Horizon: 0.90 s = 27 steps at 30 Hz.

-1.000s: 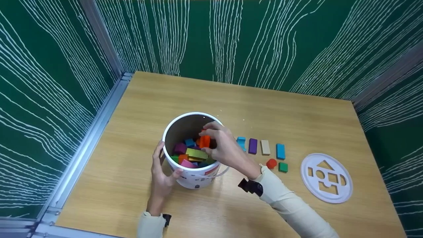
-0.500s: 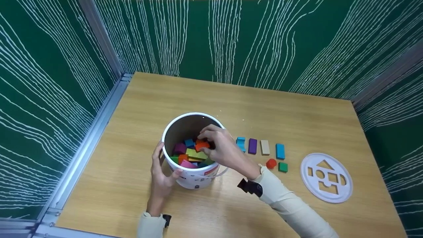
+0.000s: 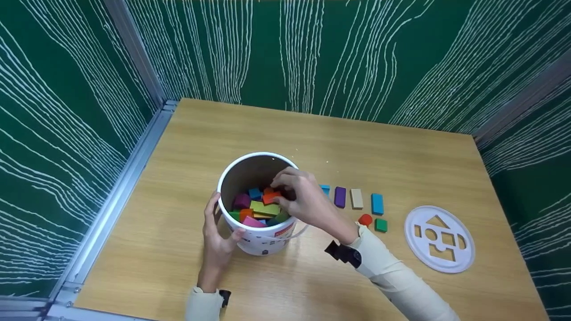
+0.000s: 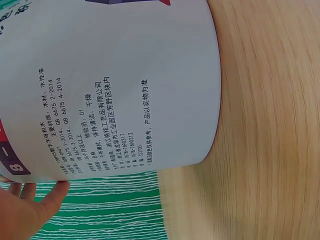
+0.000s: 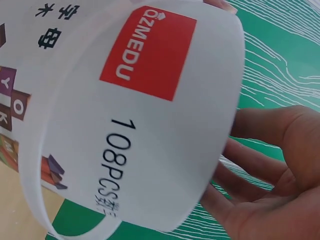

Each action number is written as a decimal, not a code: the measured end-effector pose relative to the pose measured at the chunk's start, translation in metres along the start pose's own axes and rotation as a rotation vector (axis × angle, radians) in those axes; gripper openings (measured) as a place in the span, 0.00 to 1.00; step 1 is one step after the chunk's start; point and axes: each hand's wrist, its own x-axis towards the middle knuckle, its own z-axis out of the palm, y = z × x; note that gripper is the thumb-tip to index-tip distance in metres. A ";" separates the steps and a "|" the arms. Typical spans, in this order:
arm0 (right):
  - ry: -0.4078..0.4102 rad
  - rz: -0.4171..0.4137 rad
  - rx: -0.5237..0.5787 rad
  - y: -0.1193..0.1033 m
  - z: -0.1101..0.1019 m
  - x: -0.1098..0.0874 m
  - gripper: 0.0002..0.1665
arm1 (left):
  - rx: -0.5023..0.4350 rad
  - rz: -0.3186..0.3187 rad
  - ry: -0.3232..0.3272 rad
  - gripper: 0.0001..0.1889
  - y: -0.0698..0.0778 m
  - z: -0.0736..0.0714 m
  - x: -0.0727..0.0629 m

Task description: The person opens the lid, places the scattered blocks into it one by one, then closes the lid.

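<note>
A white bucket (image 3: 263,243) of coloured wooden blocks stands on the table. My left hand (image 3: 217,238) grips its left side, the thumb at the front rim and the fingers along the outer wall; the left wrist view shows fingertips (image 4: 60,189) against that wall. My right hand (image 3: 303,194) reaches over the right rim with bent fingers, close over an orange block (image 3: 270,198) lying on the pile. I cannot tell whether it pinches the block. In the right wrist view the bucket wall (image 5: 165,150) hides the fingertips of the right hand (image 5: 280,170).
Right of the bucket lie a purple block (image 3: 340,197), a cream block (image 3: 357,199), a blue block (image 3: 377,203), a red piece (image 3: 365,220) and a green block (image 3: 381,225). Farther right rests a white lid (image 3: 412,240) with shaped holes. The bucket's handle (image 3: 303,232) hangs at its right side.
The orange block, held upright in my right hand a second ago, now lies lower on the pile. The right hand has shifted slightly right; the left hand stays at the bucket.
</note>
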 end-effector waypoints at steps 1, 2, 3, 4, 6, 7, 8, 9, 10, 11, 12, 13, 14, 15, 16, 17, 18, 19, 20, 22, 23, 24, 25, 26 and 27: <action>0.004 0.001 0.011 0.000 -0.002 -0.001 0.12 | 0.003 -0.004 0.000 0.46 0.000 0.000 0.000; 0.009 0.000 0.016 0.000 -0.003 -0.002 0.13 | 0.006 -0.010 0.001 0.46 0.001 0.000 0.000; 0.016 0.001 0.017 -0.001 -0.005 -0.003 0.13 | 0.008 -0.014 0.001 0.46 0.001 0.000 0.000; 0.024 0.001 0.015 -0.001 -0.007 -0.004 0.13 | 0.009 -0.018 0.001 0.46 0.001 0.000 0.000; 0.042 -0.002 -0.001 -0.001 -0.010 -0.007 0.14 | 0.007 -0.028 0.002 0.46 0.002 0.000 0.000; 0.051 -0.002 -0.010 -0.001 -0.012 -0.008 0.14 | 0.006 -0.030 0.002 0.46 0.002 0.000 0.000; 0.061 -0.001 -0.020 -0.001 -0.013 -0.009 0.14 | 0.005 -0.029 0.002 0.46 0.002 0.000 0.000; 0.070 0.000 -0.024 -0.001 -0.015 -0.010 0.14 | 0.001 -0.025 0.002 0.46 0.002 0.000 0.000; 0.078 0.002 -0.023 -0.001 -0.016 -0.011 0.14 | -0.003 -0.022 0.002 0.46 0.002 0.000 0.000; 0.087 0.002 -0.022 0.000 -0.018 -0.012 0.13 | -0.008 -0.016 0.001 0.46 0.002 0.001 0.000; 0.096 0.001 -0.016 0.000 -0.019 -0.013 0.13 | -0.011 -0.009 0.001 0.46 0.002 0.001 0.000; 0.104 0.001 -0.012 0.001 -0.020 -0.014 0.13 | -0.012 -0.003 0.000 0.46 0.002 0.001 0.000; 0.111 0.001 -0.012 0.002 -0.021 -0.014 0.13 | -0.016 0.002 0.000 0.46 0.002 0.001 0.000; 0.117 -0.002 -0.013 0.004 -0.022 -0.015 0.12 | -0.020 0.005 0.001 0.46 0.002 0.000 0.000; 0.124 -0.004 -0.016 0.005 -0.023 -0.015 0.12 | -0.024 0.008 0.001 0.46 0.002 0.000 0.000; 0.129 -0.007 -0.021 0.006 -0.024 -0.016 0.12 | -0.025 0.011 0.002 0.45 0.002 0.000 0.000; 0.135 -0.008 -0.028 0.007 -0.025 -0.017 0.12 | -0.026 0.018 0.005 0.45 0.002 0.000 0.000; 0.140 -0.009 -0.034 0.008 -0.026 -0.017 0.12 | -0.028 0.023 0.006 0.45 0.001 0.000 0.000; 0.147 -0.008 -0.044 0.009 -0.027 -0.018 0.11 | -0.031 0.031 0.008 0.45 0.001 0.000 0.000; 0.163 -0.004 -0.053 0.010 -0.029 -0.020 0.11 | -0.032 0.049 0.012 0.45 0.001 0.000 0.000; 0.172 -0.001 -0.057 0.011 -0.029 -0.021 0.11 | -0.032 0.059 0.013 0.45 0.001 0.000 0.001; 0.180 0.000 -0.060 0.012 -0.030 -0.022 0.11 | -0.033 0.067 0.014 0.45 0.001 0.001 0.001; 0.187 0.000 -0.059 0.013 -0.031 -0.023 0.11 | -0.032 0.071 0.014 0.45 0.001 0.001 0.001; 0.194 0.002 -0.064 0.014 -0.031 -0.023 0.12 | -0.034 0.072 0.015 0.45 0.001 0.001 0.001; 0.199 0.002 -0.065 0.016 -0.032 -0.024 0.12 | -0.034 0.075 0.017 0.45 0.001 0.001 0.001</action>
